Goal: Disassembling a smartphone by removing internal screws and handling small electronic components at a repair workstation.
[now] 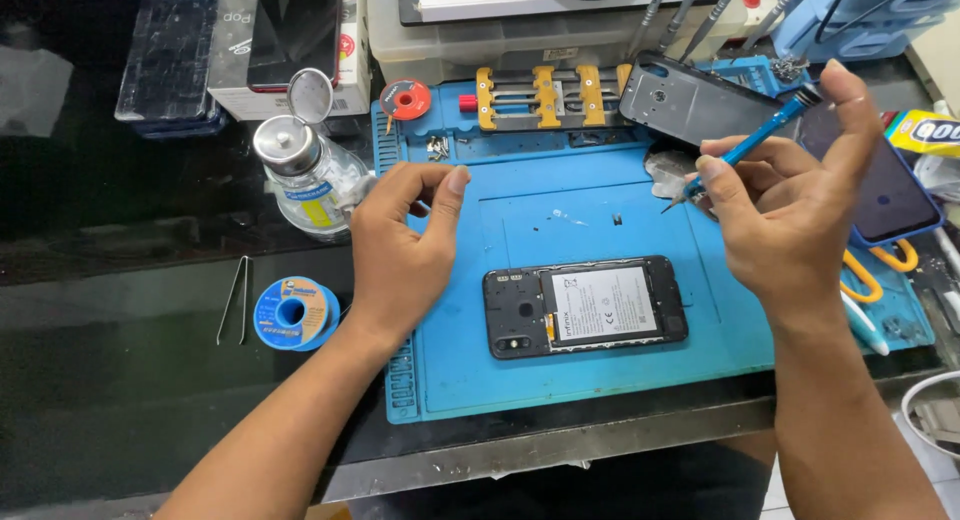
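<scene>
Head view: both hands raised over a blue work mat on a dark tabletop.
Right hand: grip pinched on a blue screwdriver; thumb and fingers hold the shaft, index fingertip caps the top end, tip pointing down-left above the mat.
Left hand: thumb and index fingertips pressed together; whether a small part sits between them cannot be told.
Opened phone: flat on the mat, back removed, battery exposed, below and between the hands.
Back cover: dark, at the mat's far edge, behind the right hand.
Glass bottle: left of the mat, lid flipped up.
Solder spool and tweezers: on the tabletop, near the left forearm.
</scene>
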